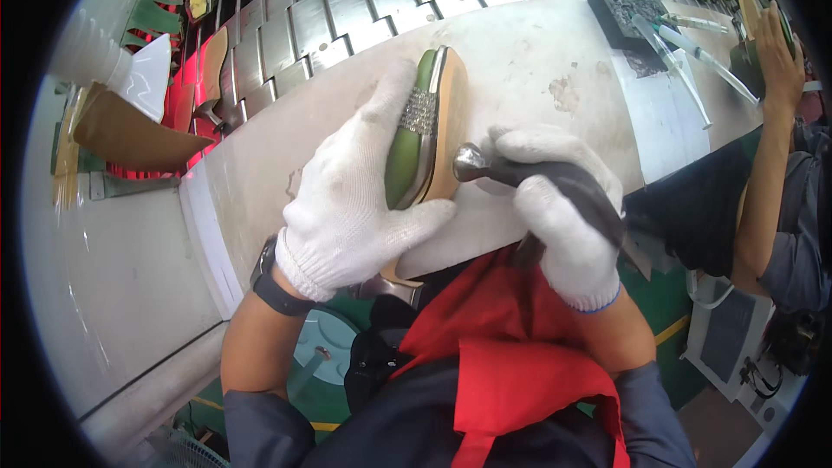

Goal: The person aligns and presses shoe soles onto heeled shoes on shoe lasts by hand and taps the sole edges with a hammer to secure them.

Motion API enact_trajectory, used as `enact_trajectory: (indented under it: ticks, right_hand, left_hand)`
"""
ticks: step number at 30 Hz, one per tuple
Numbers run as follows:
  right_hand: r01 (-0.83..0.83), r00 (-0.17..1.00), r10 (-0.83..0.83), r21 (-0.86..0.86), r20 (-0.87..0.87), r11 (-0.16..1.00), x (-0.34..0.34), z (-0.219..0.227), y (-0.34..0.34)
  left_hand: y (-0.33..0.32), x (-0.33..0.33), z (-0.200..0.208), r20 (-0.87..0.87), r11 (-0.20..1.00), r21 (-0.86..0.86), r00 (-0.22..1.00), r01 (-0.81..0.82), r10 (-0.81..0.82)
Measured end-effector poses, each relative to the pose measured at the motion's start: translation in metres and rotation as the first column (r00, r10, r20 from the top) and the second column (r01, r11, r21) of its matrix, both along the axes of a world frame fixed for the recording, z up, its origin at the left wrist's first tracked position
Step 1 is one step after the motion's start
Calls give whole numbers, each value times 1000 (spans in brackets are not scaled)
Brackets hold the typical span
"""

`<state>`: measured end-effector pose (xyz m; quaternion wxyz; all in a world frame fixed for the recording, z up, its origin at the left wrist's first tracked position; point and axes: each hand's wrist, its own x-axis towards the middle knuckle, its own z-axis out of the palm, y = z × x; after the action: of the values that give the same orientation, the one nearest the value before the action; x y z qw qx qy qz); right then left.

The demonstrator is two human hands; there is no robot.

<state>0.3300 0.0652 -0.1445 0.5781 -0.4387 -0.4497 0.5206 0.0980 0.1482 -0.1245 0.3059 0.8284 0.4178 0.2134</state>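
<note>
My left hand (347, 186), in a white knit glove, is wrapped round a green women's shoe (406, 156) with a sparkling rhinestone band. The shoe lies on its side over the near edge of the pale work surface, its tan sole turned to the right. A heel-like metallic part shows below my left wrist. In my gloved right hand (568, 208) is a dark hammer (520, 172), its rounded shiny head pointing left, just short of the sole. Most of its grip is hidden by my fingers.
Beyond the pale worktop (520, 61) runs a slatted metal conveyor (347, 9). At right lie a dark block (620, 17) and syringe-like tubes (685, 65). A co-worker's hand (774, 56) holds a green shoe. Brown and white curved pieces (130, 134) stand at left.
</note>
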Motion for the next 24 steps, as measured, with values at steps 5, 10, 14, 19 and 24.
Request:
enact_trajectory:
  ticks: [5,10,14,19,24]
  right_hand:
    - [-37,920,-92,-318,-382,947,-21,7,15]
    - [-96,984,87,49,155,994,-5,23,39]
    - [-252,918,254,-47,304,967,2,46,59]
    - [-336,681,305,-85,666,938,8,65,90]
    - [-125,920,128,-34,371,992,1,51,121]
  left_hand:
    - [10,-1,3,-7,997,-8,997,83,-83]
    - [15,1,0,53,997,-2,995,80,-80]
    - [17,-6,-6,86,996,42,993,77,-81]
    - [18,-10,0,47,994,39,994,98,-99]
    - [20,-11,-1,55,995,50,994,88,-90]
